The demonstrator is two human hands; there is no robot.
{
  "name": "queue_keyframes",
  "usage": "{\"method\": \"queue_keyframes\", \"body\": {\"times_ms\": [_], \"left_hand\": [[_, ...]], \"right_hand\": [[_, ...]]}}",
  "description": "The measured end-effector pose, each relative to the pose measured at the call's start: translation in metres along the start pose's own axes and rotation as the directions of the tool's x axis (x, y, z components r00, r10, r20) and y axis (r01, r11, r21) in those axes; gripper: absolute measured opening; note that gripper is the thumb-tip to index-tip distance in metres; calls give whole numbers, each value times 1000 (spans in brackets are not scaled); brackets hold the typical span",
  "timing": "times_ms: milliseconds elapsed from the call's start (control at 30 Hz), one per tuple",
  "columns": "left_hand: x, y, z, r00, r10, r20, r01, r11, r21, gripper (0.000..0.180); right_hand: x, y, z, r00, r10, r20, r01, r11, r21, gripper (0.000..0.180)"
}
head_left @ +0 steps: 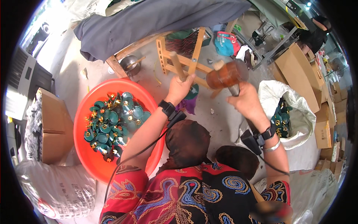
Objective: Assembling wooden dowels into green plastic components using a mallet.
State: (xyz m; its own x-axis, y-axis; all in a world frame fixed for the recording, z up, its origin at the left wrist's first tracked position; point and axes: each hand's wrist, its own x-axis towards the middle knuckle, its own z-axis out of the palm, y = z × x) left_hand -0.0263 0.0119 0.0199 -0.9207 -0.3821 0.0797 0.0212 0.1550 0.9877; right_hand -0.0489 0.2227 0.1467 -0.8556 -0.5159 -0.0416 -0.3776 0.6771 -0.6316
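Note:
Fingers wrapped round a light wooden rod [176,64], my left hand [179,89] is closed in front of me, to the left of the middle. Just beneath that hand a dark green piece [193,92] shows in part; whether the hand grips it too cannot be told. My right hand [244,100] is closed on the short handle of a mallet [226,74], its brown head raised to the right of the rod and apart from it. At the left, an orange-red basin [82,108] holds many dark green round pieces [110,116] with gold-coloured metal parts.
A slatted wooden frame [194,61] stands beyond my hands, beside a bench draped in grey cloth [149,28]. A white sack [304,112] with similar green pieces stands at right, near cardboard boxes [298,74]. A metal pot [131,65] lies behind the basin. Another person [315,35] is far right.

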Motion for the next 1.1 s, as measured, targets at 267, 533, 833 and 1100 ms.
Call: {"method": "queue_keyframes", "body": {"times_ms": [267,533,833,1100], "left_hand": [[20,33,-2,996,-7,89,56,823,-565,36],[21,134,135,864,10,503,301,791,-533,38],[16,181,221,788,338,515,-134,910,-392,49],[18,13,-47,995,-37,-96,37,999,2,24]], "right_hand": [[-36,62,36,996,-45,80,53,993,-105,32],[-45,111,67,974,-79,214,145,938,-315,21],[-54,91,45,987,-107,118,133,962,-239,23],[-41,118,46,968,-230,99,242,963,-122,36]]}}
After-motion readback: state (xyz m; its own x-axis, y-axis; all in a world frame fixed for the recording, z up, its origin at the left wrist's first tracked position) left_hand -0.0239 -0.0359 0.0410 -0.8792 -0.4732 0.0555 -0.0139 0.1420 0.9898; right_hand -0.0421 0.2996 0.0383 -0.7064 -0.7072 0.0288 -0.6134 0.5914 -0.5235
